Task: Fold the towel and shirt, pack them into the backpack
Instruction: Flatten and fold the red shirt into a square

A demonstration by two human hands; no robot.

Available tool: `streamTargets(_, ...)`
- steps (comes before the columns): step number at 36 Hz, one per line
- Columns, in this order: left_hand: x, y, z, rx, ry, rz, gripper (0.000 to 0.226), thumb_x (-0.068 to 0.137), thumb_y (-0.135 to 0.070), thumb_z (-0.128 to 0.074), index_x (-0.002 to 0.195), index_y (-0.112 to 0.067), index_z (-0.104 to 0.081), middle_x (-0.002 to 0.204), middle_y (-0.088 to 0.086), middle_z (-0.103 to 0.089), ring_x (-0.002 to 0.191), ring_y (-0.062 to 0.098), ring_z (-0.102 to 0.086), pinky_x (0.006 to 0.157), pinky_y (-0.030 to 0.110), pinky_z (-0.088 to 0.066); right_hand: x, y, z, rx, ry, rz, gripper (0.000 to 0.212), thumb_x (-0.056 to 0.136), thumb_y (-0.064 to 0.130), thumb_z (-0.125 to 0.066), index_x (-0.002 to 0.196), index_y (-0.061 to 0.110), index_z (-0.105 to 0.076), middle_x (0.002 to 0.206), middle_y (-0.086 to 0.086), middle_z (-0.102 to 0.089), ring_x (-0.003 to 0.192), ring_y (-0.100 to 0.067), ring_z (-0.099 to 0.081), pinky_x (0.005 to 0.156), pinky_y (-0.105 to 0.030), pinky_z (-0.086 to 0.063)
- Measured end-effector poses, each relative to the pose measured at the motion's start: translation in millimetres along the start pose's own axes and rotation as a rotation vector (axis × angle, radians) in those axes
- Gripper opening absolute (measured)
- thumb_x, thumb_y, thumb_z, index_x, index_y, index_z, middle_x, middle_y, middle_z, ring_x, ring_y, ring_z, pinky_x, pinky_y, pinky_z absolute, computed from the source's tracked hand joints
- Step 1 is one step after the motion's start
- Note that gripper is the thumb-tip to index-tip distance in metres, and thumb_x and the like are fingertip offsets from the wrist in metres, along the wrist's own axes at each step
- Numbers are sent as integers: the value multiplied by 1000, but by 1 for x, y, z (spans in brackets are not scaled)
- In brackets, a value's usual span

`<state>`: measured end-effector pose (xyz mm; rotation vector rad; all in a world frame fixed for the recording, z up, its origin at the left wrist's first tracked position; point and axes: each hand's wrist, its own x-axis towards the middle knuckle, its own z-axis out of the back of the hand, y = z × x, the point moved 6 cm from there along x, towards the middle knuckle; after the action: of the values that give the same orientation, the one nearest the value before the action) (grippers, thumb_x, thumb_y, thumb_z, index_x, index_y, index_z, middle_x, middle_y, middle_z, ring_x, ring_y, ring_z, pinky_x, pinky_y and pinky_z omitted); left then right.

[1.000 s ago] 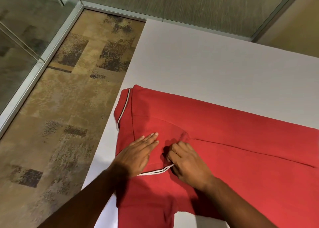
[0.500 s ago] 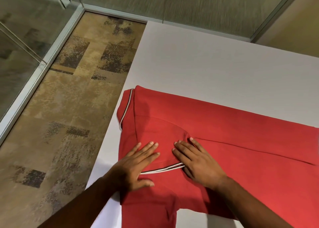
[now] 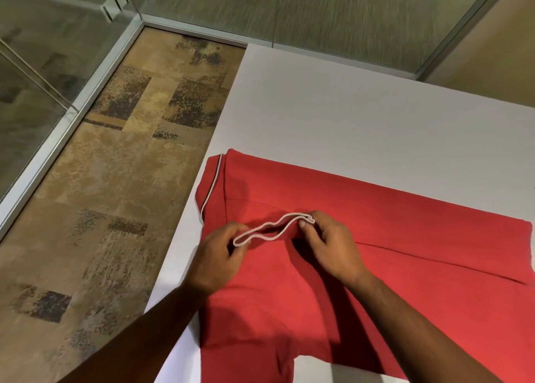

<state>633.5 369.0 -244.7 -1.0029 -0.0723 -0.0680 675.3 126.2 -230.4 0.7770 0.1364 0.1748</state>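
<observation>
Both our hands, left hand [image 3: 220, 255] and right hand [image 3: 327, 243], pinch the sleeve cuff [image 3: 272, 227] | shirt [image 3: 405, 238] on tabletop [image 3: 347, 116], cut off right and below

A single head-worn camera looks steeply down and forward from close above the hands [image 3: 278, 249], taking in the white counter [image 3: 362, 127] beyond them, patterned carpet [image 3: 115, 180] to their left and glass walls [image 3: 347, 14] farther off.

Warm dim light, soft shadows, blurred edges
</observation>
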Motion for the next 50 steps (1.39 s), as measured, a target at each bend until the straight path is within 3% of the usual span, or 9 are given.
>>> streamTargets(2,20,-6,-1,-56,-21,103,4,95,-20,-69,96,-24,-69,78,-10,-66,71,5,-61,67,27,-49,12,-5,2,99,-50,-115,28,104,30,-60,77,32,-52,67,17,-56,62,0,-49,58,-21,-34)
streamTargets(5,50,-4,-6,-146,-12,207,3,96,-25,-71,99,-24,-70,82,-5,-69,79,17,-66,72,34,-53,30,-9,3,178,-137,-227,33,104,31,-60,74,23,-50,60,10,-49,57,-3,-44,55,-23,-33)
streamTargets(8,77,6,-9,-124,-15,278,22,97,-33,-69,84,-16,-62,70,-2,-61,65,13,-55,64,37,-48,45,-15,2,207,-216,-293,39,104,32,-59,71,22,-43,61,9,-44,55,-5,-40,55,-25,-32)
streamTargets(11,98,14,-11,-51,1,308,41,100,-34,-64,71,-11,-45,61,-6,-38,55,8,-34,56,36,-34,56,-22,-4,212,-236,-346,38,104,37,-57,75,15,-48,63,5,-50,59,-11,-42,62,-40,-38)
streamTargets(19,126,23,-12,158,3,290,40,104,-35,-57,69,-17,-49,64,-4,-53,60,13,-48,59,36,-37,75,-29,-7,113,-235,-340,31,104,38,-59,84,15,-55,68,3,-58,68,-23,-54,64,-42,-40)
streamTargets(25,134,24,-13,268,-14,296,45,105,-38,-53,67,-16,-45,63,-1,-54,60,20,-51,59,38,-42,91,-25,-3,-20,-327,-261,29,103,29,-63,78,19,-51,80,2,-53,75,-21,-45,65,-34,-20)
streamTargets(35,136,28,-14,368,-21,296,38,106,-39,-48,74,-20,-43,61,-3,-51,59,25,-52,58,34,-36,98,-26,-4,-65,-373,-294,30,104,37,-60,94,9,-60,78,-10,-69,76,-37,-63,61,-38,-34)
streamTargets(45,145,26,-13,408,-20,239,27,106,-37,-51,96,-14,-61,70,1,-62,65,27,-61,58,35,-44,98,-30,-6,-203,-370,-336,35,105,45,-54,97,11,-57,77,-11,-69,72,-39,-65,59,-38,-35)
streamTargets(50,146,27,-15,419,-13,243,29,105,-40,-52,93,-14,-59,74,6,-68,66,29,-64,61,39,-51,96,-32,-5,-217,-368,-353,36,104,45,-57,97,10,-59,79,-10,-69,75,-37,-65,61,-37,-35)
